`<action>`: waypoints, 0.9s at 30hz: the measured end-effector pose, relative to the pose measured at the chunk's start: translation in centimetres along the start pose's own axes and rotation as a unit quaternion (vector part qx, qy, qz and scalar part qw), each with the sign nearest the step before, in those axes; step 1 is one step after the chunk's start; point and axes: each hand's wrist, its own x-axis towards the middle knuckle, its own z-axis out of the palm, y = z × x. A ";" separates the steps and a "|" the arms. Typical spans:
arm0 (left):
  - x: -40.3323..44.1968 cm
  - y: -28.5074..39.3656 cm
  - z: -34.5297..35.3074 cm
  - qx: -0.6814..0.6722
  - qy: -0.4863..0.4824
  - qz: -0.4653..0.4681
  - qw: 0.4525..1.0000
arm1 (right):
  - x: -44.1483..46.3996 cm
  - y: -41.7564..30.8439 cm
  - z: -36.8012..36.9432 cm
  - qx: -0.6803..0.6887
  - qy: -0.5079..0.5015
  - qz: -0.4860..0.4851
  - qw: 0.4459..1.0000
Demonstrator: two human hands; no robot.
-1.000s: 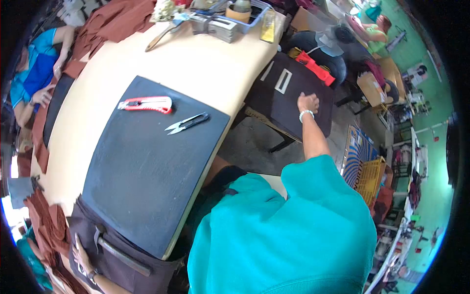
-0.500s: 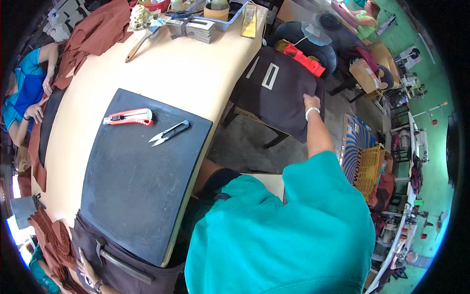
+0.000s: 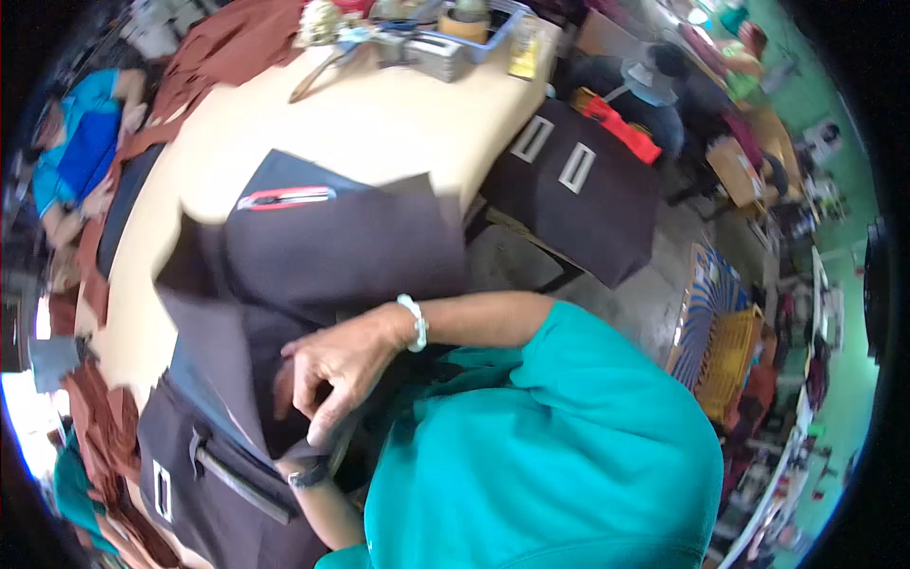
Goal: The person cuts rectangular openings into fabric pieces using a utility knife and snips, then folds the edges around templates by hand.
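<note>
- Over the mat (image 3: 294, 171), in the head view, a dark cloth (image 3: 346, 242) hangs raised and folded, its far part over the mat and its near part bent up beside the hands.
- As for progress, the cloth is at the mat but does not lie flat on it; spreading and squaring it look, as a judgement, undone. No white frame shows on the part that faces the camera.
- Two frames (image 3: 576, 168) lie on the dark stack (image 3: 611, 232) beyond the table edge, and a third frame (image 3: 162, 490) lies on the dark pile (image 3: 213, 517) at lower left, below the mat (the tool (image 3: 242, 488) rests on that same pile).
- The right hand (image 3: 336, 370), with beads at the wrist, is loosely curled against the cloth's near folds. Its thumb stands apart from the bent fingers, with a dark gap between; whether any fingertip pinches the cloth, I cannot tell.
- The left hand (image 3: 283, 391), above the watch, is mostly hidden by the right hand and the folds, and blurred. It is at the cloth, but I cannot tell how far it is closed.
- The knife (image 3: 286, 197) lies on the mat, just beside the cloth's far edge, untouched by either hand.
</note>
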 end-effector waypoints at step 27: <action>1.4 -0.3 2.9 0.508 0.222 0.199 0.808 | 1.0 4.9 4.5 0.339 0.363 0.076 0.864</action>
